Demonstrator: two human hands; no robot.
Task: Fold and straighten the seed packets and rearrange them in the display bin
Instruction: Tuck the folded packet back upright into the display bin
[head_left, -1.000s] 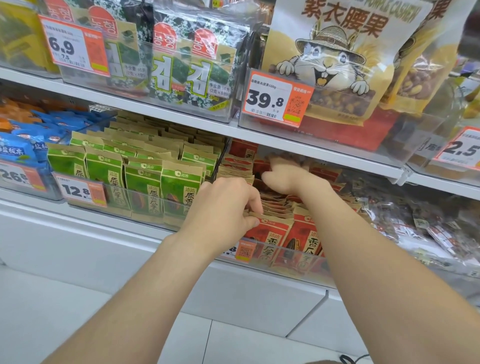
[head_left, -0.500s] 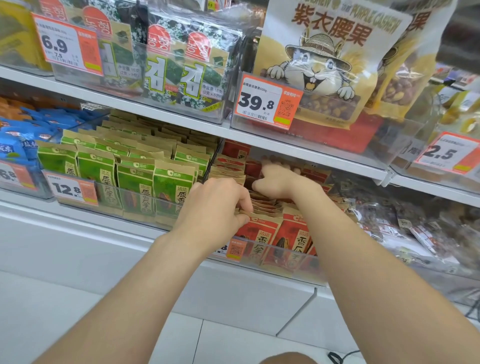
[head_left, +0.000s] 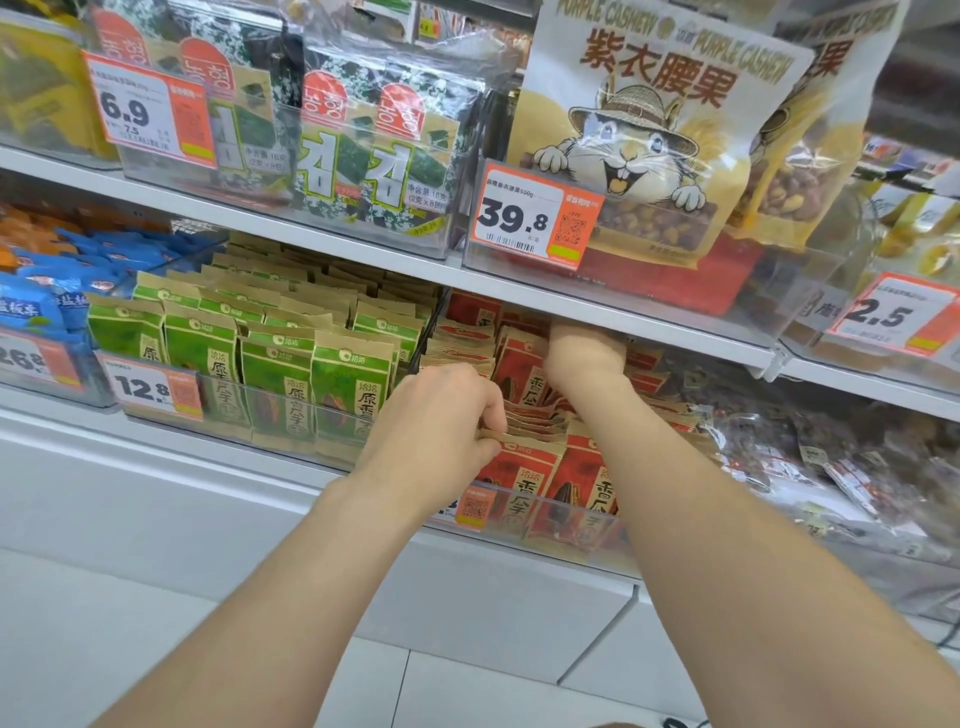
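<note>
A: Handling, quick?
B: Red seed packets (head_left: 587, 483) are paper pouches. Probably light and crinkly, tops crease easily, loose seeds inside likely shift. Best hold is the flat brown top strip, not the belly.
A: Where are they?
B: In the clear display bin (head_left: 550, 512), just right of the green packets (head_left: 291, 364). Near row stands upright, middle rows lie slumped.
A: Hands?
B: Left hand (head_left: 441, 421): fingers (head_left: 488, 410) curled, pinching a top strip at the near left. Right hand (head_left: 582, 353) is far in, under the upper shelf (head_left: 649, 322). Its fingers are hidden, can't tell the grip.
A: Anything else unclear?
B: The bin's far rows are blocked by the shelf and forearms. The left wrist half covers the bin's price tag (head_left: 475, 506).
</note>
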